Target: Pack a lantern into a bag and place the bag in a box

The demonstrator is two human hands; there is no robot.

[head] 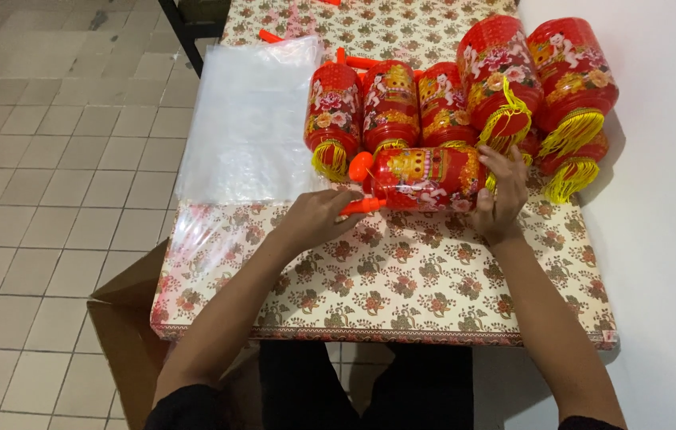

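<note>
Here we see a red lantern (425,177) lying on its side in the middle of the frame, on a surface (401,279) covered with a flowered cloth. Our left hand (315,219) grips the orange handle (363,206) at the lantern's left end, the fingers closed around it. Our right hand (501,195) holds the right end of the lantern, where the yellow tassel is, with the fingers wrapped on it.

Just behind the lantern, in the upper middle and upper right of the frame, we see a row of other red lanterns (465,95) with yellow tassels, standing close together and touching each other. At the upper left of the surface lies a stack of clear plastic bags (250,119). At the lower left, beside the surface, an open cardboard box (123,318) stands on the tiled floor (43,159).
</note>
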